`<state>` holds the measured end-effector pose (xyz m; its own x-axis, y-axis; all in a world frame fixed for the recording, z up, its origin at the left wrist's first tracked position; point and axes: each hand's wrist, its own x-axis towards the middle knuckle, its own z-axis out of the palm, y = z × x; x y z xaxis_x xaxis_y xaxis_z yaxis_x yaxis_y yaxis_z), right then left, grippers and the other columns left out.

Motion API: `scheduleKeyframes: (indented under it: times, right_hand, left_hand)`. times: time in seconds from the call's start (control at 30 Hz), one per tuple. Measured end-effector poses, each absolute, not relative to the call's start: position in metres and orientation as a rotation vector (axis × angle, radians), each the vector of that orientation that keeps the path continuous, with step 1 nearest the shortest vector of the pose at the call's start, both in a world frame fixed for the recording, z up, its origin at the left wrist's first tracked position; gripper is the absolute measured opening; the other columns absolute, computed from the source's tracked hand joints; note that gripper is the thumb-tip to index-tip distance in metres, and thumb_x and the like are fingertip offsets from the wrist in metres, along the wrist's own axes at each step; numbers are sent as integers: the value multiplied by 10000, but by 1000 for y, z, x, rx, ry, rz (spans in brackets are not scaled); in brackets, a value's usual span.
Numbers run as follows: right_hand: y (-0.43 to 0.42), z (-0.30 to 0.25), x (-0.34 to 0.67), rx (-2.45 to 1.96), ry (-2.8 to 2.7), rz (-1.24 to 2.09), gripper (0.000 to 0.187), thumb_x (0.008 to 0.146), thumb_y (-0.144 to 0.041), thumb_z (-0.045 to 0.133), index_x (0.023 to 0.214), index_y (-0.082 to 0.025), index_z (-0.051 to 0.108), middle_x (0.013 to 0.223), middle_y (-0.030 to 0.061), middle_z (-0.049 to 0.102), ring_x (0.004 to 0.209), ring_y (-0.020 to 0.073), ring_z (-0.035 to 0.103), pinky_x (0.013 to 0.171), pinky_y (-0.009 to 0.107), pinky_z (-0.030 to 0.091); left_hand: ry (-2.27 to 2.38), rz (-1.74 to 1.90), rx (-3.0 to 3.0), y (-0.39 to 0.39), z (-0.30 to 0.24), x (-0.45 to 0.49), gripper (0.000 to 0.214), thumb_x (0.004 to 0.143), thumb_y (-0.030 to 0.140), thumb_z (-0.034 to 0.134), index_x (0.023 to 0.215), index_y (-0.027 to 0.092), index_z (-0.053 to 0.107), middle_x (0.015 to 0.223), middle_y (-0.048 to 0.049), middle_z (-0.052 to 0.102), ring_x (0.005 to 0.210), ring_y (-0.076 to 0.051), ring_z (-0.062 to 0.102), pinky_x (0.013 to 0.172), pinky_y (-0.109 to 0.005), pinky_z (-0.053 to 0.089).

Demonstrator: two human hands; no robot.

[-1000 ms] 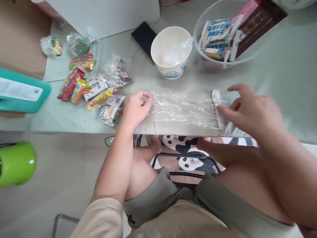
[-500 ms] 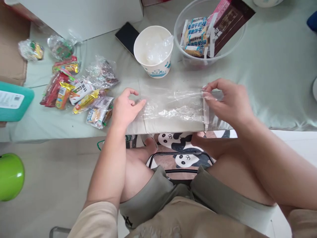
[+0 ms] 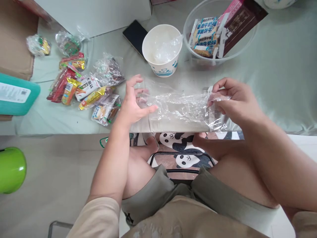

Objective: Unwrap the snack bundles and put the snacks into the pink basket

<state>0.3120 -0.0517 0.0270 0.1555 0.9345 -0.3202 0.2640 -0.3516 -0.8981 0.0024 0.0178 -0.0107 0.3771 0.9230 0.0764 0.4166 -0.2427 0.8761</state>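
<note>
A clear plastic bag [image 3: 180, 105] lies crinkled along the table's front edge, between my two hands. My right hand [image 3: 232, 99] pinches its right end, near a whitish strip, with thumb and fingers. At the other end, my left hand [image 3: 136, 102] has its fingers spread, the thumb over the film and the fingertips by its edge. Just beyond the bag stands a white paper cup [image 3: 162, 49] with crumpled clear plastic inside. A clear plastic bowl [image 3: 250, 39] behind it holds biscuit packets [image 3: 204, 34] and a dark brown and pink wrapper [image 3: 244, 24].
Several wrapped snacks [image 3: 84, 89] are heaped on the left of the green-covered table [image 3: 279, 86]. A black phone [image 3: 135, 36] lies beside the cup. A white box [image 3: 99, 13], a cardboard box [image 3: 17, 43] and a teal container [image 3: 18, 94] stand at the left. Below is a green bin [image 3: 12, 170].
My left hand has opened wider, its fingers spreading at the bag's left end. My right hand now bunches up the bag's right end. The view has shifted slightly to the left.
</note>
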Motion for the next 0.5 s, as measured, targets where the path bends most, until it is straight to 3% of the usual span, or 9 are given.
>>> scheduleKeyframes:
  times: [0.1,0.17,0.2,0.27,0.33,0.4,0.5]
  right_hand:
    - [-51,28,314,-1786,-1168,1272,255,668,-252,642,905,-249,548,561,-30,623,428,103,424,419,268,264]
    - [-51,27,316,-1792,-1178,1295,275,677,-280,654,931,-247,553,560,-27,621,447,114,450,429,267,262]
    - [-51,26,318,-1791,-1182,1298,287,680,-291,662,944,-245,559,573,-23,628,459,119,469,436,268,275]
    - [-51,22,321,-1802,-1205,1274,326,677,-300,683,982,-240,582,630,-11,654,501,132,513,461,274,317]
    - [-52,17,325,-1834,-1285,1188,370,680,-315,711,1029,-238,616,724,3,684,565,143,552,517,287,377]
    - [-52,13,328,-1865,-1409,1048,354,703,-338,722,1035,-239,650,841,25,708,622,148,569,606,315,442]
    - [-53,10,328,-1859,-1569,763,182,750,-316,685,916,-241,688,1012,79,723,745,177,614,759,366,499]
  left_hand:
    - [1197,667,1852,16,-10,2,931,692,372,906,1466,361,389,1536,-106,496,676,-65,543,636,-281,487]
    - [1249,577,1877,16,-10,2,756,737,328,845,1419,301,520,1222,-54,688,602,-62,465,613,-269,448]
    - [1292,539,1889,17,-10,3,588,767,327,803,1322,262,618,1039,-26,713,602,-77,464,613,-268,434]
    - [1388,492,1916,17,-9,5,269,823,345,720,1054,208,735,784,4,663,620,-105,478,616,-271,410]
    - [1454,479,1939,17,-6,8,176,843,349,678,889,190,738,705,11,625,633,-116,493,620,-276,396]
    - [1463,497,1950,17,-4,10,157,830,336,685,884,195,729,684,24,594,625,-114,483,617,-276,388]
    - [1420,552,1909,16,-3,11,203,797,304,723,979,214,714,662,53,518,594,-107,446,603,-267,383]
